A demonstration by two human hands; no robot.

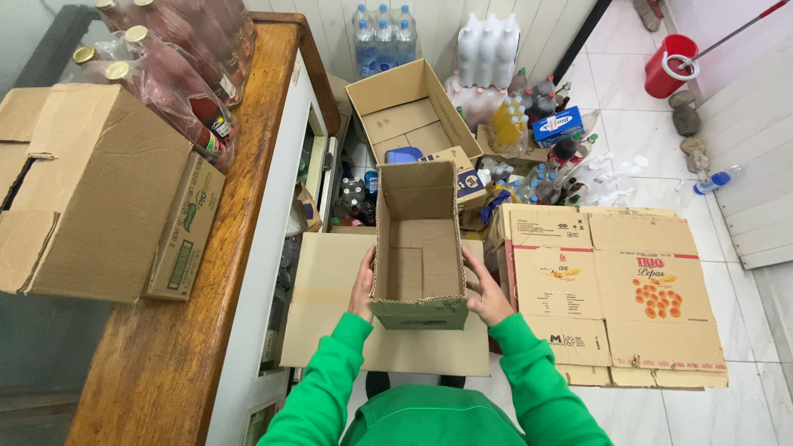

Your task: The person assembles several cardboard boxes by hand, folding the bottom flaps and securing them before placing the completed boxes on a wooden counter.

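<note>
I hold an open, empty brown cardboard box (419, 248) in front of me, its flaps up and its far flap standing tall. My left hand (363, 285) grips the box's left wall and my right hand (486, 291) grips its right wall, both near the front corners. My sleeves are bright green. The box hangs above a flattened sheet of cardboard (326, 289) lying on the floor.
A wooden counter (198, 289) at left carries a large cardboard box (83, 190) and shrink-wrapped red bottles (178, 74). Flattened printed cartons (611, 289) lie at right. Beyond are another open box (409, 107), packs of water bottles (487, 49), loose bottles, and a red bucket (671, 64) with a mop.
</note>
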